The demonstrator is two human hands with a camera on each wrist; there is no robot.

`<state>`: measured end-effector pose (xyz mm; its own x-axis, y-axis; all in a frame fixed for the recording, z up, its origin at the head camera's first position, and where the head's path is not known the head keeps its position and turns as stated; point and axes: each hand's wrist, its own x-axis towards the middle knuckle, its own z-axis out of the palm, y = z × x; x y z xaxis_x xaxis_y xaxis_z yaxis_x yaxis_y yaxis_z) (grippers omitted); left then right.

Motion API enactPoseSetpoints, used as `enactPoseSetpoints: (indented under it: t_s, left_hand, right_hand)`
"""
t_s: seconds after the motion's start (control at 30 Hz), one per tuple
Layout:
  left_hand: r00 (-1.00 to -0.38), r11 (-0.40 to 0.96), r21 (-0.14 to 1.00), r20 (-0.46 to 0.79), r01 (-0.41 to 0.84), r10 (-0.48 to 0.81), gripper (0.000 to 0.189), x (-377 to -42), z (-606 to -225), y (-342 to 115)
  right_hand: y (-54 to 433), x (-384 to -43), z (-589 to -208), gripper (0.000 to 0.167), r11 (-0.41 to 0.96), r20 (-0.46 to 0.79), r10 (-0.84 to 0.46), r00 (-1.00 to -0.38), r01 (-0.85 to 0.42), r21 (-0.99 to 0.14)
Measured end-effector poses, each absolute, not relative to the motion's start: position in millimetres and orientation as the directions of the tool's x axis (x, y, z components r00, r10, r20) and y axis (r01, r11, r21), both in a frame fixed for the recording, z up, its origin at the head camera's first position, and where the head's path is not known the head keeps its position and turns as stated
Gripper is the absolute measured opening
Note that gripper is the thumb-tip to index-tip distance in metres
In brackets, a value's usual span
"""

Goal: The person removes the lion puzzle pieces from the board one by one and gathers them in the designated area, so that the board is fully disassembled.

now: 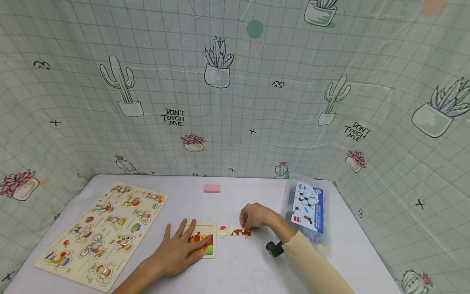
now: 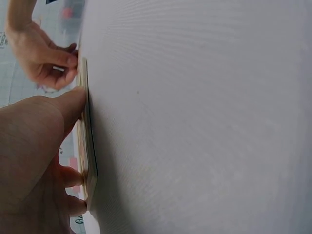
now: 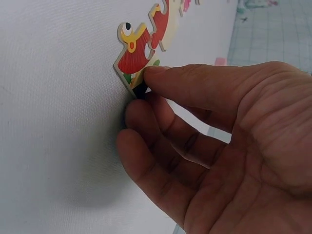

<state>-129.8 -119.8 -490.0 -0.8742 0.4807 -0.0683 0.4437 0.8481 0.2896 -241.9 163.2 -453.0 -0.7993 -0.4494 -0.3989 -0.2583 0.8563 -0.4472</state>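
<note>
My left hand (image 1: 179, 250) lies with fingers spread on a small wooden jigsaw tray (image 1: 214, 244), covering part of its colourful picture. In the left wrist view the thumb and fingertips press along the tray (image 2: 89, 161), which stays flat on the table. To the right of it, my right hand (image 1: 254, 215) pinches the corner of a red and yellow puzzle piece (image 3: 134, 58) with a printed eye. The other fingers curl beneath the thumb. More puzzle pieces (image 1: 223, 231) lie in a row between the tray and the right hand.
A large wooden picture board (image 1: 123, 232) covers the table's left side. At the back lies a pink block (image 1: 211, 188). A clear plastic case with a blue and white label (image 1: 307, 208) stands at right, with a small black object (image 1: 274, 248) near the right forearm.
</note>
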Motion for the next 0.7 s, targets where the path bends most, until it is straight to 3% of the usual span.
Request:
enactPoseSetpoints:
  t_s: [0.43,0.7]
  left_hand:
    - [-0.866,0.833,0.286,-0.020,0.473,0.499,0.048,-128.7,-490.4,-120.1]
    - [-0.863,0.822,0.307,0.001,0.480,0.504,0.052,-129.3,-493.0,-122.3]
  right_hand:
    - [164.1,-240.8,-453.2,0.014,0.850,-0.381,-0.463,-0.800,-0.279,-0.446]
    - [158.3,-240.8,-451.3,0.008,0.859,-0.291,-0.430,-0.854,-0.289,-0.423]
